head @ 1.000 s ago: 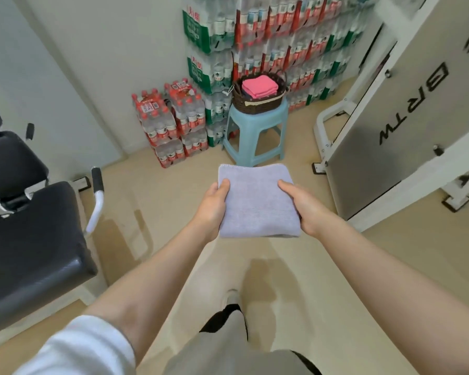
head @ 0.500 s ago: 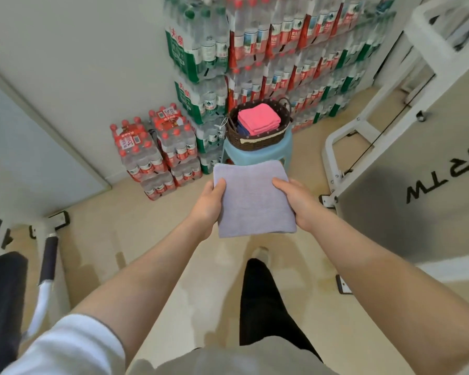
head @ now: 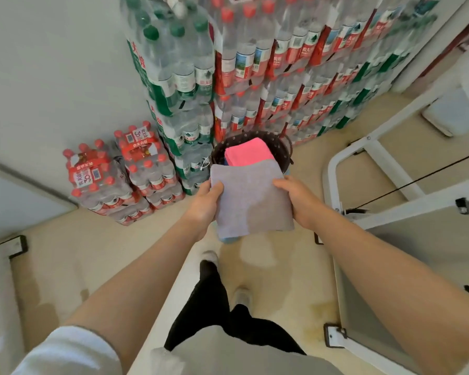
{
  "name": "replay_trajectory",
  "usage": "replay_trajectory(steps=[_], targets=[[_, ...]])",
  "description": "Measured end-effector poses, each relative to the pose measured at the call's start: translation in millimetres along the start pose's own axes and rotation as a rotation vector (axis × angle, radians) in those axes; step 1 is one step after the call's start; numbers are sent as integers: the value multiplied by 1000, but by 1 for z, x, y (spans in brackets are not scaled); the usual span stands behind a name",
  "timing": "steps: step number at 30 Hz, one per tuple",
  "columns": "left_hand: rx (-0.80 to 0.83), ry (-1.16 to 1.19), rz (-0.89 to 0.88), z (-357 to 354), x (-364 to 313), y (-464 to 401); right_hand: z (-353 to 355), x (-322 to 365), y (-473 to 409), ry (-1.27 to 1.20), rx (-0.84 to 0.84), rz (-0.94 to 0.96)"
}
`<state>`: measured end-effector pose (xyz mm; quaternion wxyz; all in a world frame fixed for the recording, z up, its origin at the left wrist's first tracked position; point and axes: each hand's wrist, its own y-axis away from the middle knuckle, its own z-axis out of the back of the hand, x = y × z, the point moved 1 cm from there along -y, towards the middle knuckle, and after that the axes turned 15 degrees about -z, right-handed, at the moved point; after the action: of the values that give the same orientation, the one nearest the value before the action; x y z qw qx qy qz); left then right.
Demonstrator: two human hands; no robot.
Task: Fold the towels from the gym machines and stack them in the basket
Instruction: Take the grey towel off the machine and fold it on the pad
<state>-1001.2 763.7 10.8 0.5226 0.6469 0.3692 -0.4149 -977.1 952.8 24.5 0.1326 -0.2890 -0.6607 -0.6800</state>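
1. The left hand (head: 205, 201) and right hand (head: 295, 197) grip opposite edges of the folded grey towel (head: 251, 198), keeping it flat.
2. It hovers just short of the basket (head: 279, 147), where a pink towel (head: 247, 152) already lies, probably ready to stack.

Against the pale wall (head: 52, 77) we see a tall stack of shrink-wrapped water bottle packs (head: 255, 71), some with green caps and labels, others with red. Just to its left, on the beige floor (head: 79, 261), sits a lower pile of small red-capped bottle packs (head: 122, 174). On the right we see the white frame of a gym machine (head: 374, 155), with a thin black cable (head: 417, 180) crossing it.
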Motion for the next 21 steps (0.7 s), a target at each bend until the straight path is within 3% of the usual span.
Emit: replay_trajectory(steps=[9,16,21], targets=[[47,-14,139,-14,34,-174,11,72,-147,139,-296,-6],[2,-63,253,-31,88,-274,25,95,-265,801,-451,257],[-89,-196,261,-41,117,-302,33,88,-313,1062,-437,213]])
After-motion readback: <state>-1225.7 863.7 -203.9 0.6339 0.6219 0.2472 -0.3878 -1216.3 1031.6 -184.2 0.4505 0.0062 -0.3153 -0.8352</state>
